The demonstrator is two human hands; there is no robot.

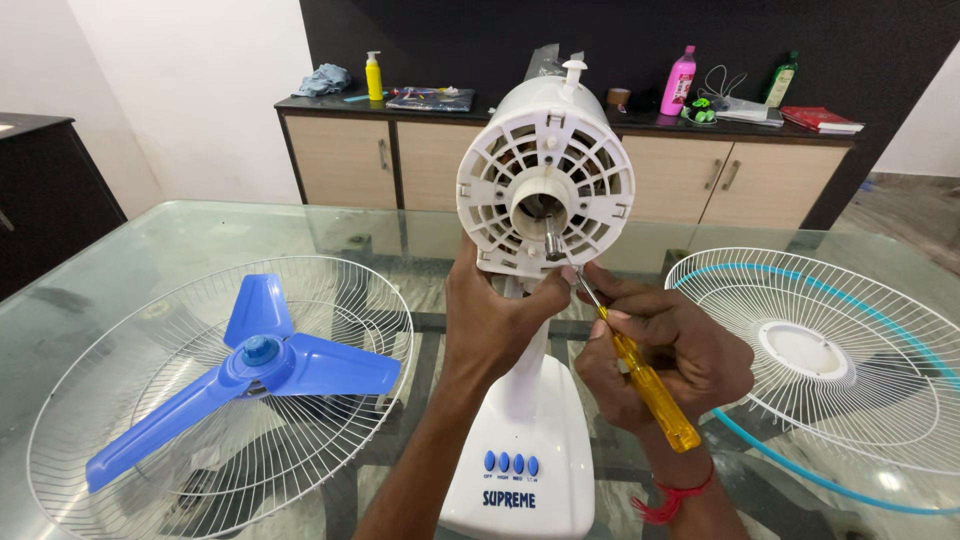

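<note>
A white fan body stands on the glass table, its round motor housing facing me with the metal shaft sticking out of the middle. My left hand grips the fan's neck just below the housing, thumb up by the shaft. My right hand holds a yellow-handled screwdriver with its tip near the shaft's base. The white base carries a row of blue buttons.
A blue three-blade propeller lies in a white wire grille at left. Another grille with a blue rim lies at right. The glass table spans the view. Behind stands a sideboard with bottles, books and cloth.
</note>
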